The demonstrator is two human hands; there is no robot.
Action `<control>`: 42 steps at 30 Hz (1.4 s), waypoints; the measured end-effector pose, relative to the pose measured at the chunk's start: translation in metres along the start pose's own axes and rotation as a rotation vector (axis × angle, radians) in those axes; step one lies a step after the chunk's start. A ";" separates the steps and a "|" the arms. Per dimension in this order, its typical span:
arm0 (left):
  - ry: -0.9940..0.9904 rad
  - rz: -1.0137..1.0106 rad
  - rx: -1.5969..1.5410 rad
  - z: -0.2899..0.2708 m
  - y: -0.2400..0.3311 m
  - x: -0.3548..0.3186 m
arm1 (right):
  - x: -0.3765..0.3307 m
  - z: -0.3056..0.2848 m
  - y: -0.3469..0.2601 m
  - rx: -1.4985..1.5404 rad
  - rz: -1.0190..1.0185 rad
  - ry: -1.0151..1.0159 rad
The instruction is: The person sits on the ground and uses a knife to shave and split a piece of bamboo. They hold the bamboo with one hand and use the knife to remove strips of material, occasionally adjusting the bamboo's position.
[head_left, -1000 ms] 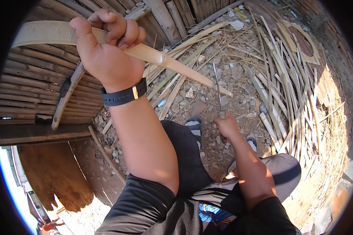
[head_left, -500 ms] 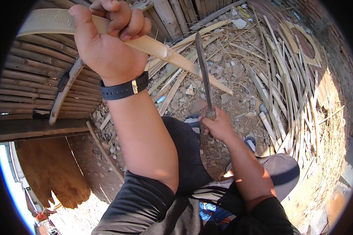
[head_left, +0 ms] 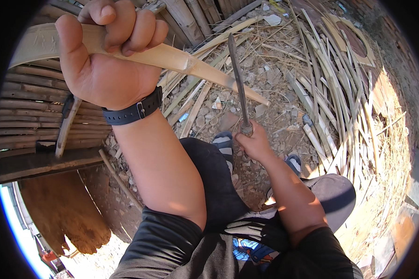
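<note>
A long, pale bamboo strip (head_left: 165, 56) slants from the upper left down to the middle. My left hand (head_left: 114, 51), with a dark watch strap at the wrist, is raised at the upper left, its fingers curled round the strip. Lower and to the right, my right hand (head_left: 255, 142) grips the handle of a long-bladed knife (head_left: 238, 79). The dark blade points up and away from me and crosses the strip near its far end. Whether the edge touches the strip I cannot tell.
Split bamboo strips (head_left: 333, 93) lie heaped on the right. Shavings and rubble cover the ground (head_left: 274, 88) ahead. A bamboo slat wall (head_left: 37, 100) stands at the left, with a loose pole (head_left: 121, 179) below it. My shoes show under the knife hand.
My left hand and the bamboo strip have shifted left and come nearer, the hand looking larger. The knife has moved slightly left and stays across the strip.
</note>
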State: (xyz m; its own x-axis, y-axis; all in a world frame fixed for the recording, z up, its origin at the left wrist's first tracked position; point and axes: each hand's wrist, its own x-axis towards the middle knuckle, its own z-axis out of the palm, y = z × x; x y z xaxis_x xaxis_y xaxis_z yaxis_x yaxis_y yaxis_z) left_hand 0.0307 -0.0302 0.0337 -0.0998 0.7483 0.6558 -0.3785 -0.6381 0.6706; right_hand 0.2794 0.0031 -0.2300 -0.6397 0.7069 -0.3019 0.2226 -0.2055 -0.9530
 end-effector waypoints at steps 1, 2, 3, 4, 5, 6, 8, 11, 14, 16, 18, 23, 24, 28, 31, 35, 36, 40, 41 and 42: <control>-0.022 -0.004 0.006 0.003 -0.003 -0.001 | 0.001 -0.002 0.003 -0.006 0.007 0.011; -0.045 -0.010 0.020 0.006 -0.001 -0.001 | 0.002 -0.002 0.005 -0.009 0.012 0.013; -0.072 -0.010 0.027 0.007 0.000 0.000 | 0.005 -0.008 0.014 0.034 0.126 0.031; -0.069 -0.008 0.022 0.004 0.002 0.000 | 0.007 -0.013 0.024 0.077 0.240 0.049; -0.067 -0.005 0.019 -0.001 0.001 -0.001 | 0.010 -0.020 0.036 0.102 0.298 0.067; -0.064 -0.003 0.014 -0.006 0.001 -0.002 | 0.010 -0.026 0.047 0.128 0.358 0.088; -0.059 0.014 0.009 -0.013 0.002 -0.004 | 0.010 -0.025 0.052 0.148 0.362 0.081; -0.019 0.030 0.008 -0.011 0.002 -0.005 | 0.000 -0.005 0.026 0.076 0.145 -0.031; -0.019 0.037 0.026 -0.011 0.002 -0.006 | -0.006 0.006 0.027 0.036 0.012 -0.093; -0.011 0.038 0.029 -0.015 0.003 -0.010 | -0.008 0.007 0.030 0.193 0.177 -0.064; 0.014 0.038 0.009 -0.025 0.005 -0.016 | -0.002 -0.005 0.042 0.140 0.270 -0.055; 0.066 0.020 0.003 -0.034 0.010 -0.019 | -0.004 -0.001 -0.010 0.018 0.097 -0.132; 0.033 0.010 -0.004 -0.029 0.010 -0.016 | -0.005 0.003 -0.019 -0.129 -0.063 -0.105; -0.107 -0.044 0.028 -0.004 0.004 -0.007 | 0.003 -0.005 -0.003 -0.346 -0.112 0.114; -0.189 -0.068 0.043 0.012 -0.001 0.002 | 0.014 -0.037 0.027 -0.236 0.279 0.177; -0.281 -0.094 -0.007 0.005 0.001 0.009 | 0.006 -0.043 -0.009 -0.039 0.257 0.025; -0.300 -0.101 -0.013 0.005 0.001 0.010 | 0.003 -0.036 -0.025 -0.026 0.173 -0.015; -0.357 -0.120 0.015 0.013 0.001 0.011 | 0.002 -0.020 -0.009 -0.049 -0.068 0.054; -0.334 -0.109 0.050 0.022 -0.001 0.007 | 0.001 -0.018 0.003 -0.051 -0.039 0.096; -0.328 -0.101 0.071 0.024 -0.001 0.008 | -0.003 -0.019 0.026 -0.038 0.104 0.146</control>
State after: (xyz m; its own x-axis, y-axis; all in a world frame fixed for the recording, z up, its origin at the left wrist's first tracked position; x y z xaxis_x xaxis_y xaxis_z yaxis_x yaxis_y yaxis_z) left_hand 0.0522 -0.0283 0.0465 0.2397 0.7175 0.6540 -0.3058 -0.5836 0.7523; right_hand 0.3012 0.0080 -0.2532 -0.4992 0.7744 -0.3888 0.3112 -0.2585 -0.9145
